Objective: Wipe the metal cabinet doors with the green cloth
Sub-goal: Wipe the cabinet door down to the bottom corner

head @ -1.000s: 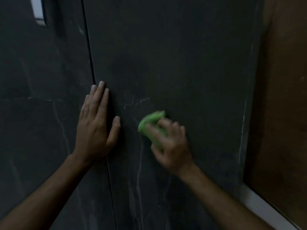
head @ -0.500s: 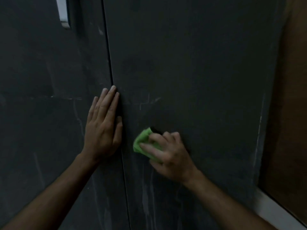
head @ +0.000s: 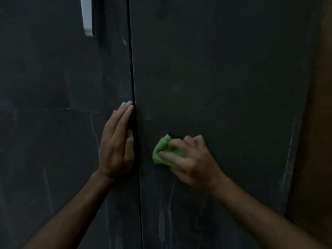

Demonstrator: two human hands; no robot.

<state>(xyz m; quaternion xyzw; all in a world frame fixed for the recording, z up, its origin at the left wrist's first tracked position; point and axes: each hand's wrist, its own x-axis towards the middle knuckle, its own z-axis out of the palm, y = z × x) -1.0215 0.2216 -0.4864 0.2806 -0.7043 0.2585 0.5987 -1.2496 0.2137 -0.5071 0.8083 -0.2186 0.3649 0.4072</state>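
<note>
A: Step?
B: Mid-wipe, judging by it. R hand (head: 193, 159) fingers curled round green cloth (head: 161, 152), pressing it on right cabinet door (head: 224, 78), just right of the door seam (head: 133, 87). L hand (head: 116, 146) flat, fingers straight and together, braced on left door (head: 45, 123) at the seam.
A: Cloth lie?
B: Bunched wad; long axis approx. vertical, free end toward seam.
A: Next?
B: Prob. strokes down over pale streaks (head: 162, 221) below the cloth.

This looks like a dim storage spot in a room, though what kind of room is hard to tell. Two tall dark metal cabinet doors (head: 215, 87) fill the view, with a silver handle (head: 87, 17) and a brown wall (head: 318, 141) beside them.
</note>
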